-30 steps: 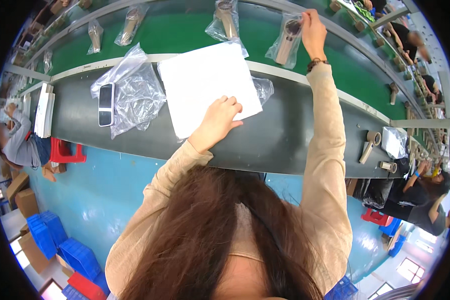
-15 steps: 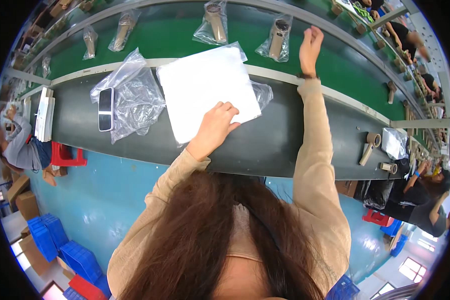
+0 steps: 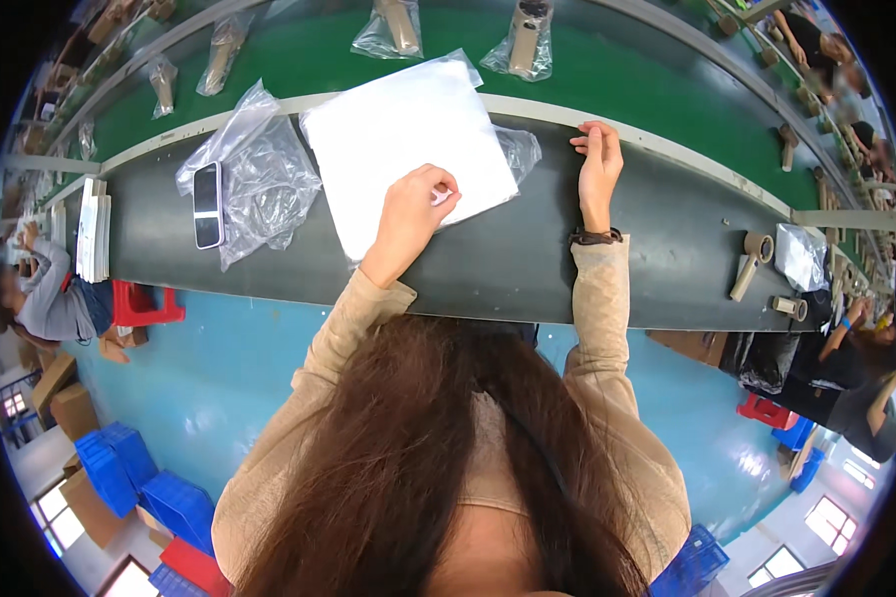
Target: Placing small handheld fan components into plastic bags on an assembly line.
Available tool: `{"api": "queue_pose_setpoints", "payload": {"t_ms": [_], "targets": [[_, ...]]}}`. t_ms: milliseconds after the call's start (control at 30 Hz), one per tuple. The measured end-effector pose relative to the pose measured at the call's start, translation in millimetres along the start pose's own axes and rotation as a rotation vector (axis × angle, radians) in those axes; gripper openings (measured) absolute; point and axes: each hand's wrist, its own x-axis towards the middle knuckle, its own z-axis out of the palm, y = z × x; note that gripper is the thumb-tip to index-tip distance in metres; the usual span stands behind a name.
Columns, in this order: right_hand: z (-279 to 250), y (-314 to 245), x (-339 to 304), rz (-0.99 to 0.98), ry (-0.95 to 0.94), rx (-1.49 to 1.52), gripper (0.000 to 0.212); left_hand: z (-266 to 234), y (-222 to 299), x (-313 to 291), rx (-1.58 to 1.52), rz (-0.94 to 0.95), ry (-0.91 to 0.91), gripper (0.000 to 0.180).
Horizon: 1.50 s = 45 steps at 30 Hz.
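Observation:
A stack of thin white sheets or flat bags (image 3: 398,129), with some clear plastic at its far corner, lies on the dark bench in front of me. My left hand (image 3: 413,211) rests at its near right part, thumb and forefinger closed in a pinch on a bit of the white sheet. Right of the stack, my right hand (image 3: 597,171) hovers over the bench near its far rail, holding nothing, fingers loosely stretched. Crumpled clear plastic bags (image 3: 269,184) lie left of the stack, with a phone (image 3: 208,204) on their left edge.
Beyond the rail, a green conveyor (image 3: 309,55) carries bagged beige handheld devices, one (image 3: 525,45) straight ahead. Unbagged beige devices (image 3: 750,267) lie at the bench's right end. White flat packs (image 3: 94,231) stand at the left end. Co-workers sit at both sides.
My right hand has come back from the conveyor to above the bench, nearer me. My left thumb and forefinger have closed into a pinch on the white sheet. The conveyor's bagged devices have shifted left.

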Motion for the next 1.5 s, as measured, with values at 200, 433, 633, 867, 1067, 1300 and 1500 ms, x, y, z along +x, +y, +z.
{"api": "queue_pose_setpoints", "payload": {"t_ms": [200, 433, 633, 867, 1067, 1300, 1500], "targets": [[-1, 1, -5, 0.03, -0.014, 0.006, 0.025, -4, 5, 3, -0.119, -0.093, 0.004, 0.007], [2, -3, -8, 0.057, -0.069, 0.001, 0.025, 2, 10, 5, 0.17, 0.142, 0.17, 0.017], [2, -3, -7, 0.061, -0.073, -0.01, 0.024, 4, 12, 9, 0.384, 0.302, 0.135, 0.019], [2, -3, -8, 0.083, -0.09, -0.024, 0.023, 10, 10, 10, 0.353, 0.289, 0.194, 0.018], [3, -3, -10, 0.092, -0.107, -0.014, 0.023, 9, 11, 8, 0.222, 0.229, 0.159, 0.025], [3, -5, -8, 0.092, -0.113, -0.025, 0.024, -3, 8, 12, 0.089, 0.204, 0.029, 0.043], [5, -3, -7, 0.096, -0.115, -0.031, 0.024, 2, 6, 11, -0.03, 0.143, 0.162, 0.033]]}}
